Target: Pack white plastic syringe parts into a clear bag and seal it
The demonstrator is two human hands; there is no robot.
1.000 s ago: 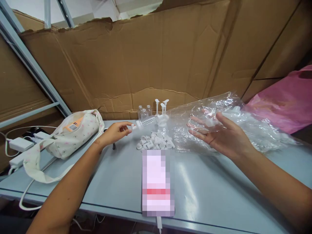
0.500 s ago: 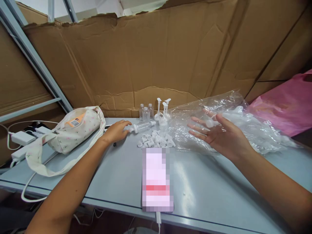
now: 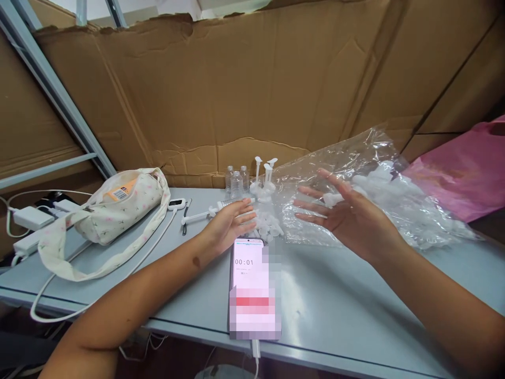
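My left hand [image 3: 228, 223] hovers palm up over a heap of small white caps [image 3: 268, 225], fingers stretched out, holding nothing. Just behind it lies a clear pump bottle [image 3: 232, 204] on its side on the grey table [image 3: 339, 310]. My right hand [image 3: 347, 216] is raised palm up with fingers spread, in front of a clear plastic bag [image 3: 394, 195] of white pump parts; a white pump piece shows at its fingertips, and whether it touches them I cannot tell. Three small clear bottles [image 3: 235, 181] and white pump heads [image 3: 263, 173] stand at the back.
A phone [image 3: 252, 287] showing a timer lies near the front edge, its cable hanging off. A floral cloth bag [image 3: 118, 208] with a long strap sits left, chargers [image 3: 27, 218] and cables beyond it. Cardboard walls the back; a pink bag [image 3: 461, 168] lies right.
My left hand let go of the pump bottle's nozzle and moved right, over the caps near the phone. My right hand stayed raised and open. The phone screen now shows a timer.
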